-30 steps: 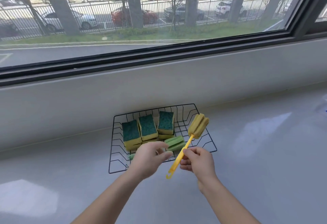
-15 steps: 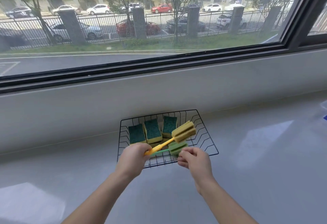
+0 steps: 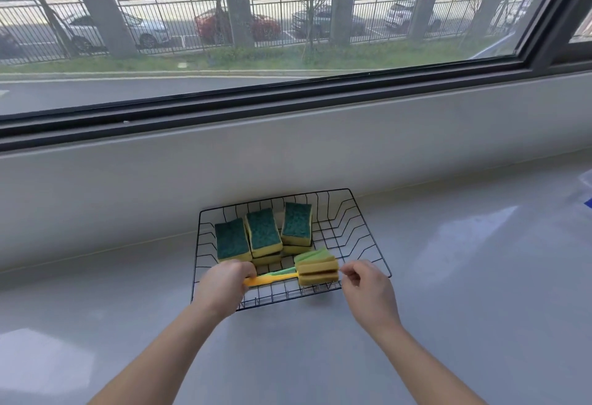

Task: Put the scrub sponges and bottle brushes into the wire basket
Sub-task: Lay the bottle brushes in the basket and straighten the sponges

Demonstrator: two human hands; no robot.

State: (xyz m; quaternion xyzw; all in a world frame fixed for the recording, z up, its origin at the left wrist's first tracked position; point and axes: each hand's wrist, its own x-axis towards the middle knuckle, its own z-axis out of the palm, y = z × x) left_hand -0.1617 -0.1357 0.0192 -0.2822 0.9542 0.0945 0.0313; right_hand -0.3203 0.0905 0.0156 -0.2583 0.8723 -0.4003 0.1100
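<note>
At a grey tabletop (image 3: 464, 292) under a wide window (image 3: 288, 36), my left hand (image 3: 222, 289) grips the handle end of the yellow bottle brush (image 3: 318, 272), fingers (image 3: 244, 269) curled tight round the plastic. The brush lies almost level inside the black wire basket (image 3: 373, 228), along its near side, with its sponge head pointing to my right. My right hand (image 3: 368, 292) hovers at the basket's near right corner. Its fingers (image 3: 352, 274) are loosely curled just beside the yellow head and hold nothing that I can see; whether a fingertip touches the foam I cannot tell.

The green bottle brush (image 3: 312, 255) rests in the basket right behind the yellow one, the two heads pressed together. Farther back in the basket stand three scrub sponges with their dark green sides up: the left sponge (image 3: 232, 239), the middle sponge (image 3: 264, 233) and the right sponge (image 3: 297, 223). They sit on more yellow sponges, which are partly hidden beneath them.
</note>
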